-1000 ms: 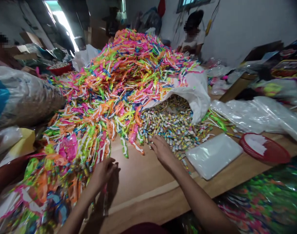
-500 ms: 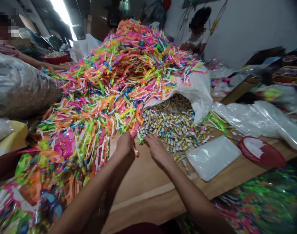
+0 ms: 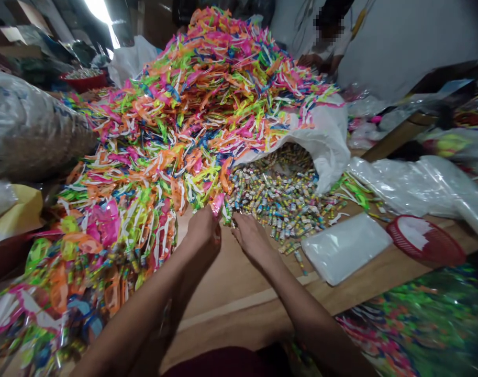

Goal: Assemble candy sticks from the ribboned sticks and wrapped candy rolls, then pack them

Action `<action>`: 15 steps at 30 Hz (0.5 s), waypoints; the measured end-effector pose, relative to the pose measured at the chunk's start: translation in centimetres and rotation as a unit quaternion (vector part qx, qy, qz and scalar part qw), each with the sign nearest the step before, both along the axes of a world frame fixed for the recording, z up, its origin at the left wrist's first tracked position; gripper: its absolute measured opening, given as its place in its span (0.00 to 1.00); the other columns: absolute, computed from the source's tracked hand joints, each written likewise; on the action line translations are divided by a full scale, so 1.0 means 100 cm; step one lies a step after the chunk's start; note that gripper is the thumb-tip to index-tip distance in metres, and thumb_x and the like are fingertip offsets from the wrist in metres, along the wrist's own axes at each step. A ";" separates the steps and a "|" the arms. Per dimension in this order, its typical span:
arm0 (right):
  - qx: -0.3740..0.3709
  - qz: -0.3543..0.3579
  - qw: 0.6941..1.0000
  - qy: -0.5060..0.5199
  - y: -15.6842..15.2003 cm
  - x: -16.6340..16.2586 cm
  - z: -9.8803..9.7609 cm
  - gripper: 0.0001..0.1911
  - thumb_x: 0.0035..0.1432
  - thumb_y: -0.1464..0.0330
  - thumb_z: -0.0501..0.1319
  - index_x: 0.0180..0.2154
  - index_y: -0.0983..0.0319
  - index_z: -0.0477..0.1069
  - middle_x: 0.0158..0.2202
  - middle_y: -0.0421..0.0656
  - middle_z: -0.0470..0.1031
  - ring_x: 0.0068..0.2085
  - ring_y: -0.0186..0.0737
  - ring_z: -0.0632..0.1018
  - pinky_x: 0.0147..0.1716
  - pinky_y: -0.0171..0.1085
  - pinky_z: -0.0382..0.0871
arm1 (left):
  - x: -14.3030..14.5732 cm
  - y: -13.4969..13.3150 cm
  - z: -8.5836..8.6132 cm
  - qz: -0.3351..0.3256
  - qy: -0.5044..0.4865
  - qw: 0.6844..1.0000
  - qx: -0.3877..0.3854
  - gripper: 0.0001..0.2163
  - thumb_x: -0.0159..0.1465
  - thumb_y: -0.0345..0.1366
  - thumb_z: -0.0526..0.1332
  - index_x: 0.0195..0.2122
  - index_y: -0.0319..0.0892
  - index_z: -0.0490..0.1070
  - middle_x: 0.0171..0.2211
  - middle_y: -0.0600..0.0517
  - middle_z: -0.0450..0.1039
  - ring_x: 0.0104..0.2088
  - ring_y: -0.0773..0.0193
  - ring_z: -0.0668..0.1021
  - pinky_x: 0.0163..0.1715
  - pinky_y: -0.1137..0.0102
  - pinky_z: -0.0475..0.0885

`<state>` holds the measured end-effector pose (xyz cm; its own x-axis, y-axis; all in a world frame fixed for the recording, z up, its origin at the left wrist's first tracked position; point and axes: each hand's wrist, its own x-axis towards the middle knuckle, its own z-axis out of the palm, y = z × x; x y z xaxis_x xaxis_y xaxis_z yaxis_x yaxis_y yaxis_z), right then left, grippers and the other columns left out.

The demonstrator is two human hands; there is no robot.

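A huge heap of bright plastic toy pieces in pink, orange, green, yellow and blue covers the wooden table. Beside it a white sack spills several small wrapped candies. My left hand is closed on a pink plastic piece at the heap's near edge. My right hand lies just right of it, at the edge of the candies, fingers curled on something I cannot make out.
A flat clear bag and a red basket lie right of my hands. Crumpled clear plastic lies beyond. A large filled sack sits at the left. Another person sits at the far end.
My left hand came up from the lower left edge of the heap to meet my right hand at the candies. It now grips a pink piece. The view tilted slightly.
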<state>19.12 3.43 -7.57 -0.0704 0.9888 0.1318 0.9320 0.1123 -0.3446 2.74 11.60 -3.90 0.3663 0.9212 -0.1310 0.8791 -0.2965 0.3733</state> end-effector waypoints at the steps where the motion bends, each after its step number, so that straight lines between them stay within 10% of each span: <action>1: 0.006 0.004 1.000 -0.001 -0.002 -0.001 -0.001 0.12 0.69 0.74 0.59 0.53 0.65 0.71 0.51 0.54 0.77 0.52 0.54 0.73 0.53 0.46 0.67 | -0.004 -0.002 0.000 0.005 -0.014 1.000 -0.002 0.09 0.72 0.35 0.58 0.45 0.35 0.75 0.39 0.38 0.80 0.40 0.52 0.81 0.36 0.65 0.67; 5: 0.025 0.006 1.000 -0.014 -0.006 -0.008 -0.006 0.16 0.69 0.75 0.56 0.56 0.63 0.70 0.56 0.54 0.76 0.54 0.55 0.72 0.55 0.50 0.67 | -0.022 -0.019 -0.003 0.103 -0.264 0.955 -0.088 0.04 0.64 0.33 0.63 0.37 0.39 0.76 0.29 0.49 0.79 0.29 0.59 0.78 0.30 0.69 0.67; 9: 0.035 -0.019 0.999 -0.030 -0.010 -0.013 -0.014 0.22 0.65 0.79 0.54 0.59 0.64 0.70 0.50 0.54 0.77 0.52 0.58 0.72 0.54 0.52 0.68 | -0.030 -0.042 -0.006 0.215 -0.555 0.774 -0.215 0.11 0.51 0.31 0.70 0.36 0.40 0.79 0.26 0.53 0.78 0.25 0.64 0.77 0.29 0.70 0.71; 15: 0.101 -0.032 0.984 0.143 -0.039 -0.022 -0.009 0.20 0.69 0.73 0.53 0.59 0.61 0.70 0.47 0.52 0.71 0.49 0.52 0.75 0.51 0.50 0.73 | -0.025 -0.070 -0.010 0.292 -0.704 0.563 -0.319 0.18 0.45 0.28 0.76 0.37 0.41 0.76 0.28 0.53 0.79 0.27 0.63 0.80 0.32 0.65 0.77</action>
